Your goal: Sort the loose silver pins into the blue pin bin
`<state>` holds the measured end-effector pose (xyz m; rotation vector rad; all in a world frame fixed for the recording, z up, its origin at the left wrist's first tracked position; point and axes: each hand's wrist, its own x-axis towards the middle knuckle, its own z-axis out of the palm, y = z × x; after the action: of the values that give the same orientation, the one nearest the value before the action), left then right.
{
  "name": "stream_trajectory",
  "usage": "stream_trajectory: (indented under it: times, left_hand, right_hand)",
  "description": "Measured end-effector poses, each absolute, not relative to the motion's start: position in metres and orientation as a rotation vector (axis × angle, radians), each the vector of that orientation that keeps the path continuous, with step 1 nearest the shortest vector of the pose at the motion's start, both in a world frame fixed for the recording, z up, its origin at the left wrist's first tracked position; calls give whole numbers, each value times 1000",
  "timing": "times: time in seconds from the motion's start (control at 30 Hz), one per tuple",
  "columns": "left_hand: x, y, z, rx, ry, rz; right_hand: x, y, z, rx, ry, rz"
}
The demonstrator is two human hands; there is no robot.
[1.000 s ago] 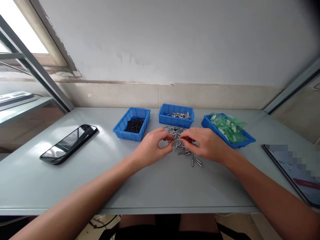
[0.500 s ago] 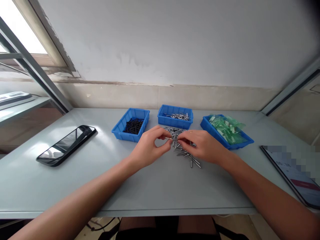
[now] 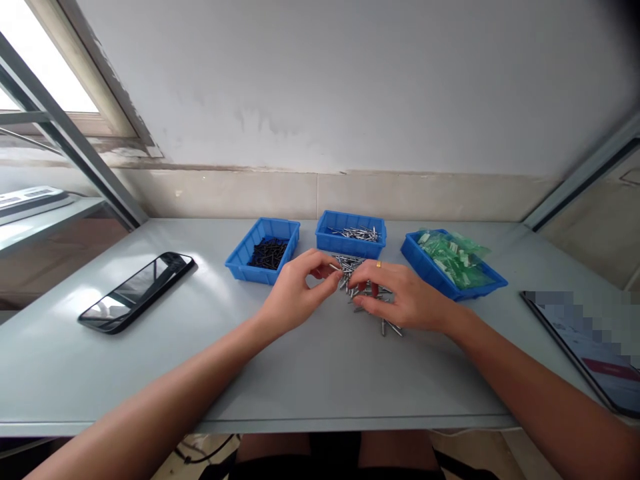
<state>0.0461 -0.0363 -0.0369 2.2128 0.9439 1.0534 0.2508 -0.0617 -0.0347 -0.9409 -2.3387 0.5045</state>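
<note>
My left hand [image 3: 297,287] pinches a small silver metal pin [image 3: 335,267], which looks like a rivet, between thumb and fingertips. A loose pile of similar metal pins [image 3: 347,283] lies on the table under and between both hands, partly hidden by them. Over the right part of this pile is my right hand [image 3: 395,293], thumb and fingers apart, with a ring on one finger. Its fingertips are close to the pins; I see nothing gripped there. Several pins [image 3: 393,329] stick out below the right palm.
Behind the pile stands a blue tray [image 3: 350,248] of silver pins. A blue tray [image 3: 253,274] with black screw-like pieces is to the left, and one [image 3: 463,294] with green plastic packets to the right. A phone [image 3: 137,293] lies left; a tablet-like device [image 3: 580,347] lies right.
My right hand has opened its pinch and drawn slightly away from my left fingertips, lowering toward the pile. My left hand keeps its pinch on the pin, almost in place.
</note>
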Motion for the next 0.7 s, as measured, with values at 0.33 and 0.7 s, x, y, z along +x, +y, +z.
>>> stream_trajectory:
  times: [0.33, 0.7]
  left_hand:
    - [46, -34, -40, 2145, 979, 903]
    - [45, -34, -52, 2590, 971, 650]
  right_hand:
    - [250, -62, -24, -1062, -2117, 560]
    - [253, -46, -42, -1262, -2062, 650]
